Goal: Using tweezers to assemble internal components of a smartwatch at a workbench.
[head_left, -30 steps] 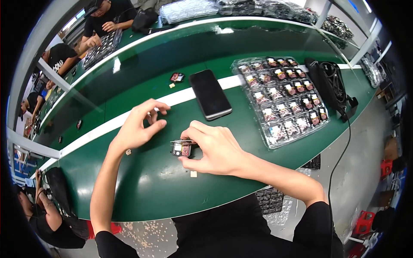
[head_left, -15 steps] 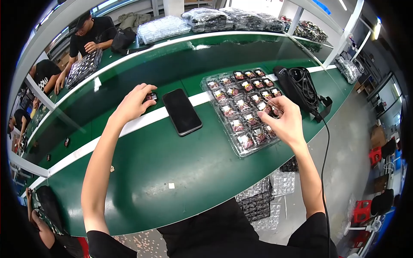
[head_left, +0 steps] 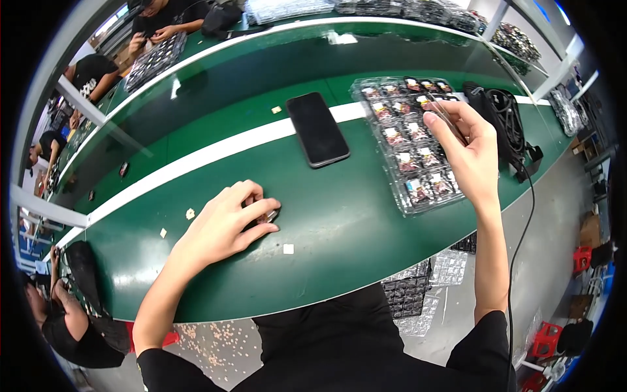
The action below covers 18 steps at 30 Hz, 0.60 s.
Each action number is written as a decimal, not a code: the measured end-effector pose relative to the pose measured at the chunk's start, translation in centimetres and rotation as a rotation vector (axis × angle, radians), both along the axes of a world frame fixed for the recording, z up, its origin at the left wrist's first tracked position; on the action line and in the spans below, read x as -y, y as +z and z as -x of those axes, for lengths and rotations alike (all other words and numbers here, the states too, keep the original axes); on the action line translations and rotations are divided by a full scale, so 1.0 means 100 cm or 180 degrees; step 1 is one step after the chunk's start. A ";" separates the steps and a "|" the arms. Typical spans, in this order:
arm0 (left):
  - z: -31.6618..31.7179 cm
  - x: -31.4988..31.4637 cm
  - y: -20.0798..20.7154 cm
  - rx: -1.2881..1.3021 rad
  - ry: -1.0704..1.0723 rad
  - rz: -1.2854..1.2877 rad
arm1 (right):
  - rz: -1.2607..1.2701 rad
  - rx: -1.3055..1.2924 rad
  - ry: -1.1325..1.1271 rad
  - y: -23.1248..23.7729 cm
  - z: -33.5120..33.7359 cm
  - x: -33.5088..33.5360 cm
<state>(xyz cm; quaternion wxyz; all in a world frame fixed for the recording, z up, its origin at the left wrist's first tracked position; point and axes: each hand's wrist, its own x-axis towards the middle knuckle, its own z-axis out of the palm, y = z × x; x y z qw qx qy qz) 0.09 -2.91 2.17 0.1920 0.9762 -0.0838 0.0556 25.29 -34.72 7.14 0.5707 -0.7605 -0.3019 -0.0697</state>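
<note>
Over the green bench my left hand (head_left: pixel 225 222) has its fingers curled round a small dark part (head_left: pixel 272 215), which shows only at the fingertips. My right hand (head_left: pixel 471 147) pinches thin metal tweezers (head_left: pixel 449 119) above a clear plastic tray (head_left: pixel 413 210). Small black parts with white and reddish pieces, such as one part (head_left: pixel 406 161), fill several of the tray's pockets. The hand covers the tray's right side. A black phone (head_left: pixel 318 130) lies between my hands, farther back. Close to my left hand sits a small white square (head_left: pixel 289 249).
A black bag (head_left: pixel 486 108) with a coiled cable (head_left: pixel 506 117) lies right of the tray. Small beige scraps (head_left: pixel 190 213) dot the bench. Behind a clear panel, a co-worker (head_left: pixel 173 19) handles another tray (head_left: pixel 155 62). Trays (head_left: pixel 406 295) lie on the floor below.
My left hand has come from beyond the white strip to the near bench, bringing the small dark part. My right hand remains by the tray with the tweezers, now raised higher. The view has shifted.
</note>
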 end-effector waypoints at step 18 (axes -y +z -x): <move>0.025 -0.032 -0.035 0.0333 0.0477 0.0641 | 0.0557 -0.0983 0.1976 -0.079 0.093 -0.130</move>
